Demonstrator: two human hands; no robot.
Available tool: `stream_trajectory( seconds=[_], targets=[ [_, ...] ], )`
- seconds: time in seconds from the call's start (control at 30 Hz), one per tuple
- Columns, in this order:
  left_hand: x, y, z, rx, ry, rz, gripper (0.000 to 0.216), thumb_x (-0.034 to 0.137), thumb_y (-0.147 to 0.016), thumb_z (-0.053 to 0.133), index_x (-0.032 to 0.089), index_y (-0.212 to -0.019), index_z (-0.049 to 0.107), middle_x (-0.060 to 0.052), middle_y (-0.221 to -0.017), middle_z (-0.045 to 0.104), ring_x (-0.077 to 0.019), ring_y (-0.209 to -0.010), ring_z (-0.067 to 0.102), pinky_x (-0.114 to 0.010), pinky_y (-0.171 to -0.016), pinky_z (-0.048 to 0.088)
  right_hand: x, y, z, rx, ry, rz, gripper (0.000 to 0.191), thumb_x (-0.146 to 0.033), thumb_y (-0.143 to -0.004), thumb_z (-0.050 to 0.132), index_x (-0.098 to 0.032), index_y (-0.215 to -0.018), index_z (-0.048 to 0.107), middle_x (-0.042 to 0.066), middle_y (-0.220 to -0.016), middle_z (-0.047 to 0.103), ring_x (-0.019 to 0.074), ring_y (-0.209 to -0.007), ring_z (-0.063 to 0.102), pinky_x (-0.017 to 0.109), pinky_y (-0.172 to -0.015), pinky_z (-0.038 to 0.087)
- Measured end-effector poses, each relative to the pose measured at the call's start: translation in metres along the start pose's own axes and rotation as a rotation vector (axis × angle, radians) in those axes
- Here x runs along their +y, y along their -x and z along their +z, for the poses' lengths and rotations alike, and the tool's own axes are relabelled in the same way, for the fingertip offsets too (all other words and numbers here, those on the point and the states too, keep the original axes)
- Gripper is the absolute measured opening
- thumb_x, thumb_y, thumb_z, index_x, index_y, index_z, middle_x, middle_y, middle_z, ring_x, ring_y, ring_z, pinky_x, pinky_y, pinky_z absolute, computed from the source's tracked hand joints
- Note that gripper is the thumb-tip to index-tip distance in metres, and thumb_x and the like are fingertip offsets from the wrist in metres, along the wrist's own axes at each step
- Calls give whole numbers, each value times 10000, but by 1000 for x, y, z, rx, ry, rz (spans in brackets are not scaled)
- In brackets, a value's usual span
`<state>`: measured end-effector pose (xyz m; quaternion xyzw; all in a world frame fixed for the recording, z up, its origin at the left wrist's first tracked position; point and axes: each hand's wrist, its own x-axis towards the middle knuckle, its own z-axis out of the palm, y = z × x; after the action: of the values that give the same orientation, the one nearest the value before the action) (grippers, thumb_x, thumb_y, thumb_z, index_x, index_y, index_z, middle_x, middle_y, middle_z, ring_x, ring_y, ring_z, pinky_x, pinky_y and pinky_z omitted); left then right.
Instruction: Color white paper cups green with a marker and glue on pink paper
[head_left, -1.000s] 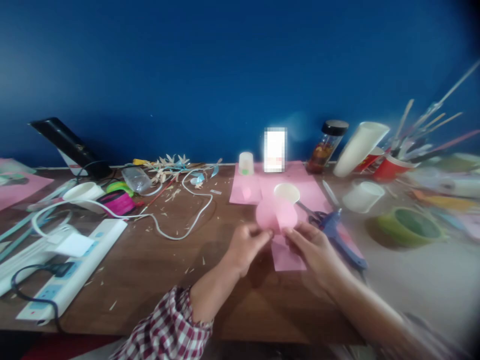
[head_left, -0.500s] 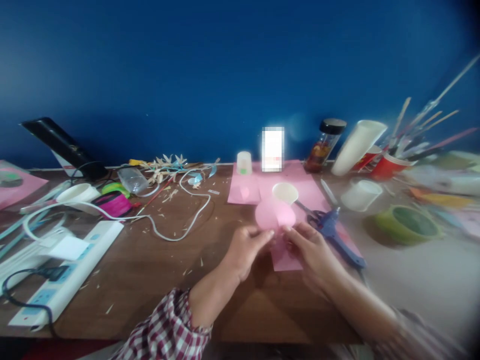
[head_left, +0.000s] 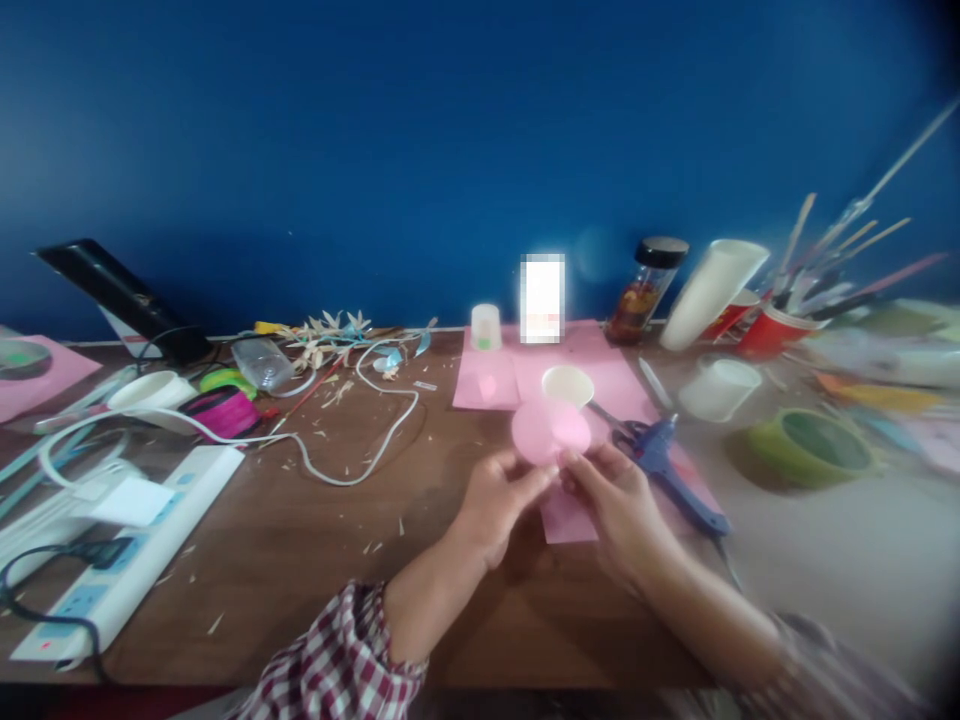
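Observation:
My left hand and my right hand meet over the middle of the brown table. Both pinch the lower edge of a round pink paper piece held up between them. A small pink paper rectangle lies on the table under my right hand. Just behind the round piece stands a small white paper cup on a larger pink sheet. A blue glue gun and scissors lie right of my right hand.
A white power strip with a black plug and a white cable fill the left. Dried flowers, a pink spool, a jar, red cups with brushes, a white cup and a green bowl crowd the back and right.
My two hands have drawn slightly closer together on the round pink paper. The view has drifted a little; nothing else on the table moved.

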<state>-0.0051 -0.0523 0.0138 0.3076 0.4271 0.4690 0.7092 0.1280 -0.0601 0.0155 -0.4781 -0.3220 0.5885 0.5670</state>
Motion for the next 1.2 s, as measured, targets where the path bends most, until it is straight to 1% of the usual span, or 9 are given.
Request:
stream_trajectory(
  seconds=[0.17,0.37,0.47,0.53,0.63,0.73,0.83,1.03,1.2],
  targets=[
    [-5,-4,-2,15,-76,75,404,335,-619,844,106,-931,729,-87,-809,726,-178,-754,656,-353,-803,518,7,1,4,20,-23,-20,257,-363,-708,803,-183,-826,661,-26,-667,632,109,-611,542,239,-597,440],
    [-6,-5,-2,76,-137,97,392,360,-614,838,87,-877,737,-94,-758,723,-175,-714,638,-320,-737,513,11,1,7,36,-11,-61,266,-352,-697,812,-168,-814,660,-22,-664,638,101,-615,537,225,-592,436],
    [-4,-4,-1,96,-181,104,395,372,-623,827,81,-876,739,-105,-778,729,-169,-700,629,-299,-702,503,11,1,7,34,2,-74,266,-354,-697,811,-168,-811,659,-20,-674,640,102,-627,536,223,-590,433],
    [-2,-3,-1,87,-203,105,392,375,-637,817,80,-884,739,-113,-803,734,-169,-708,630,-292,-701,499,11,1,7,26,8,-70,265,-357,-701,809,-169,-814,660,-18,-679,642,103,-628,533,220,-584,426],
    [-1,-3,-4,42,-207,111,358,365,-668,799,85,-882,738,-111,-811,731,-172,-730,631,-297,-721,500,10,1,7,-28,-10,-43,267,-370,-710,800,-174,-828,662,-17,-676,637,102,-609,520,219,-560,410],
    [-2,-4,-6,-16,-132,94,310,349,-686,790,94,-850,726,-77,-726,700,-148,-660,606,-286,-669,493,7,2,8,-110,-41,48,262,-394,-718,782,-181,-808,658,-16,-656,610,110,-587,511,231,-547,406],
    [-3,-4,-8,-43,-54,70,299,326,-683,797,93,-849,713,-58,-701,678,-129,-624,590,-277,-646,487,5,4,8,-148,-55,128,247,-394,-721,766,-189,-780,642,-10,-644,593,125,-581,519,240,-534,403],
    [-5,-5,-10,-82,-58,48,345,331,-707,784,89,-943,712,-84,-787,697,-157,-703,622,-315,-728,503,6,4,5,-139,3,138,273,-387,-723,756,-177,-713,582,-21,-608,560,106,-534,488,218,-472,332],
    [-3,-5,-9,-75,-74,42,359,326,-695,793,82,-944,710,-103,-812,713,-173,-726,642,-315,-730,512,7,3,4,-126,7,148,281,-394,-726,750,-176,-716,573,-26,-602,563,103,-530,494,219,-479,336]
  ],
)
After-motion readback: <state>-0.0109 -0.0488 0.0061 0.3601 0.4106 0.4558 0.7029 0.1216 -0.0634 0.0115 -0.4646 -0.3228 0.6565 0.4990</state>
